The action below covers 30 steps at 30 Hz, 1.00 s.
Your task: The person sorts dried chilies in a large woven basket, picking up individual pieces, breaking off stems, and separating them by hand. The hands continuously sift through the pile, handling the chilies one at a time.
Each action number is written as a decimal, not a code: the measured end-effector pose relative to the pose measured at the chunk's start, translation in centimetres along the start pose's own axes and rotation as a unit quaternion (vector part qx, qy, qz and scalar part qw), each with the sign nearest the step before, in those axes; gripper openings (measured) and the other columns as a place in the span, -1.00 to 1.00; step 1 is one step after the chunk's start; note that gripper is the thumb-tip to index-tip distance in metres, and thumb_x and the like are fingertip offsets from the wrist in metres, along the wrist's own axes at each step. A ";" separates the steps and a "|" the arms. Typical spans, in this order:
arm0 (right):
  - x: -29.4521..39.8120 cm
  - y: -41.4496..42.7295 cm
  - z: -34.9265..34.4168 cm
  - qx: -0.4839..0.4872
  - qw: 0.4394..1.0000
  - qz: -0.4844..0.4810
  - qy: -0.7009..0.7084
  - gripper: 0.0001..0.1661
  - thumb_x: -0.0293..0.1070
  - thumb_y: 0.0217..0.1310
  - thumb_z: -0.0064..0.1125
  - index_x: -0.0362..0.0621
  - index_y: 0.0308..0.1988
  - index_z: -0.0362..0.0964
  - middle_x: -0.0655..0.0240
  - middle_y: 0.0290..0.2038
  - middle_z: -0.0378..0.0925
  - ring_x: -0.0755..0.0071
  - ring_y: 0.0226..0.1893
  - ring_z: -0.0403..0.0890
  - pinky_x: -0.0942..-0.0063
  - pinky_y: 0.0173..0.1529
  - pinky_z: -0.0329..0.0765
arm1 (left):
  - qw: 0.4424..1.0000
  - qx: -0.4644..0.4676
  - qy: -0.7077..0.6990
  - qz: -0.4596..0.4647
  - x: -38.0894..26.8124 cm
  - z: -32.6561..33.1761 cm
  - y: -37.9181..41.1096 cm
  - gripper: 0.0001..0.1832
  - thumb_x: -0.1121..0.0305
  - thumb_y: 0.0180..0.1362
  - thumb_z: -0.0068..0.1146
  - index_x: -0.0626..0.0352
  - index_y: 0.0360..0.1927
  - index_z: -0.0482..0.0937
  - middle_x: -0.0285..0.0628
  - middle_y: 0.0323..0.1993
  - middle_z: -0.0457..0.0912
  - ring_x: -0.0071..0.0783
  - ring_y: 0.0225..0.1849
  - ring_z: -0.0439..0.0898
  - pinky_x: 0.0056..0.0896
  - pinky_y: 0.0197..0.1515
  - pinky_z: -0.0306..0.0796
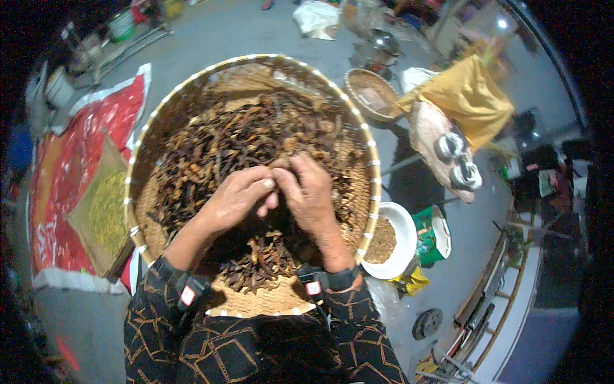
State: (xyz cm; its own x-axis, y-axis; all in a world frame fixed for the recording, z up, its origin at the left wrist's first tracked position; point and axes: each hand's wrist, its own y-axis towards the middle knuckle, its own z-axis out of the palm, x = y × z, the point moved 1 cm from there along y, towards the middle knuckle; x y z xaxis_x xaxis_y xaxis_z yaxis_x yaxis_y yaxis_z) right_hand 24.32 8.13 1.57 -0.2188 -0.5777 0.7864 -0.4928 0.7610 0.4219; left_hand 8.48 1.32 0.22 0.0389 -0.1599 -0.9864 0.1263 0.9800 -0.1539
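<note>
A large round woven bamboo basket point(373, 168) with white bindings on its rim sits before me. Dark brown dried strips of plant matter point(225, 139) cover much of its woven bottom, with a smaller heap point(261, 261) close to my body. Over the basket's middle, my left hand point(244, 192) and my right hand point(307, 189) meet at the fingertips. A small brown dried piece point(282, 164) appears pinched between them, mostly hidden by the fingers. Both wrists wear dark bands with small white tags.
At left, a pale sack point(103, 216) bearing yellow-green bits lies on a red sheet point(91, 129). To the right are a white basin point(407, 225) of brown grains, a green container point(431, 235), a small basket point(371, 93), a yellow cloth point(463, 98) and a pair of shoes point(458, 161).
</note>
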 end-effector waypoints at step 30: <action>-1.9 -0.2 0.0 0.059 0.976 0.124 0.170 -0.69 -0.21 0.30 0.21 -0.26 -0.35 0.59 0.20 -0.43 0.62 0.28 -0.43 0.63 0.32 -0.26 0.55 | 0.947 -0.119 0.237 0.178 -1.1 0.9 -0.5 -0.85 0.42 0.40 0.02 0.22 -0.11 0.60 -0.29 -0.46 0.58 -0.59 -0.46 0.51 -0.48 -0.39 0.39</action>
State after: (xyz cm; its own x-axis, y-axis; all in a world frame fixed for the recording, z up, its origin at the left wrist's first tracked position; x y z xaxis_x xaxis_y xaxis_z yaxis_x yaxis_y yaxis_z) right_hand 24.80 9.06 0.01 -0.0621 -0.2337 0.9703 -0.5575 0.8145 0.1605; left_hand 9.24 0.91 1.44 -0.4204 0.2023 -0.8845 -0.0400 0.9698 0.2408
